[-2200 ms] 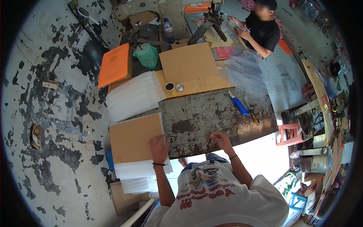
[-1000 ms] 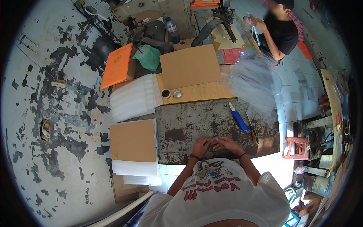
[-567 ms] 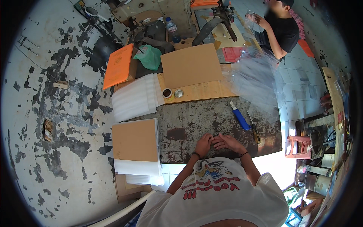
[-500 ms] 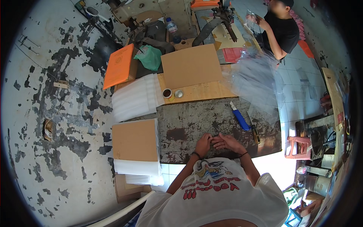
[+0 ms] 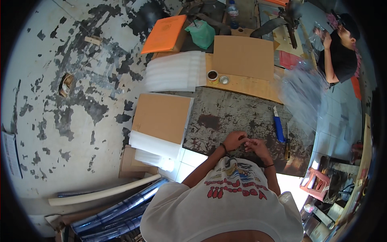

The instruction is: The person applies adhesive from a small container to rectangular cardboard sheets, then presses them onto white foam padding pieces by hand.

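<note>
Both hands together at near edge of dark, scuffed metal-topped bench point(image 5: 242, 113). My left hand point(image 5: 234, 140) and right hand point(image 5: 254, 146) meet fingertip to fingertip, fingers curled inward; whatever sits between them is too small to make out. Black band on each wrist. Hands rest on or just above bench surface, can't tell which. Nearest tools: blue-handled knife point(image 5: 278, 128) lying flat to the right of right hand, apart from it; thin screwdriver point(image 5: 287, 142) w/ yellowish handle just beside knife, roughly parallel to it.
</note>
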The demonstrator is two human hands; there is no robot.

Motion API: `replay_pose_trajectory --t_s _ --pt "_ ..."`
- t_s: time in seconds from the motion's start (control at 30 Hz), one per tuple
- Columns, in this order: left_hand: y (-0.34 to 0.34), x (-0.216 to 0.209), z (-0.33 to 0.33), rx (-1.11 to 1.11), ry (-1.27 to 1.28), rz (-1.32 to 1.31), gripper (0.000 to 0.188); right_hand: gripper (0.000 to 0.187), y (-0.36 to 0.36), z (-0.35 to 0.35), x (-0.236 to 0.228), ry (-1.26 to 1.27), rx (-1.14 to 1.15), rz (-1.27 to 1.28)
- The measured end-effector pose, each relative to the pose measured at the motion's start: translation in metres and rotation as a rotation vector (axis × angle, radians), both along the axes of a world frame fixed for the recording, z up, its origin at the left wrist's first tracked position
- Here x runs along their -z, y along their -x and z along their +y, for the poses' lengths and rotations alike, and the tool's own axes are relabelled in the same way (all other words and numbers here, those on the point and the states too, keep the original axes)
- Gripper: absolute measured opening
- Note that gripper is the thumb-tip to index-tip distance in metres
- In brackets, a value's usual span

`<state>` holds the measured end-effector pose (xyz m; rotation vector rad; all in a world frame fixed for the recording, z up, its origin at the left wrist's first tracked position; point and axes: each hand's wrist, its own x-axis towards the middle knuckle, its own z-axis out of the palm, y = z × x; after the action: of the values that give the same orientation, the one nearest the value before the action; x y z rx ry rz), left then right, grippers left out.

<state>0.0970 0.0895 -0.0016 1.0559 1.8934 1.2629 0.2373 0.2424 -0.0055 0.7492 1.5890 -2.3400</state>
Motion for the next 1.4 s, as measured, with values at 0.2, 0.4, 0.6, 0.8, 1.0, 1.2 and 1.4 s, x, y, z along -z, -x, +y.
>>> replay_pose_trajectory --t_s 0.2,0.4,0.6,0.8,1.0,1.2,1.4 --pt "0.002 -0.009 -0.004 0.068 -0.268 0.162 0.038 0.032 0.003 -0.006 0.011 -0.120 0.038 0.020" --pt "0.003 -0.003 -0.005 0.058 0.018 -0.098 0.043 0.033 0.001 -0.003 0.018 -0.090 0.105 -0.026" --pt "-0.002 0.002 -0.004 -0.025 -0.111 -0.064 0.038 0.042 0.006 -0.010 -0.005 -0.273 0.038 -0.012" --pt "-0.003 0.016 -0.005 -0.094 -0.157 -0.029 0.030 0.043 0.006 -0.003 -0.020 -0.074 -0.001 -0.019" --pt "-0.013 0.017 -0.003 -0.118 -0.200 0.262 0.018 0.055 0.004 0.001 -0.020 0.186 0.105 -0.016" --pt "-0.016 0.012 0.000 -0.044 -0.046 0.473 0.013 0.062 -0.002 0.007 -0.009 0.300 0.095 0.018" --pt "-0.014 0.021 -0.003 -0.040 -0.107 0.403 0.011 0.060 0.001 0.004 -0.014 0.341 0.105 0.013"
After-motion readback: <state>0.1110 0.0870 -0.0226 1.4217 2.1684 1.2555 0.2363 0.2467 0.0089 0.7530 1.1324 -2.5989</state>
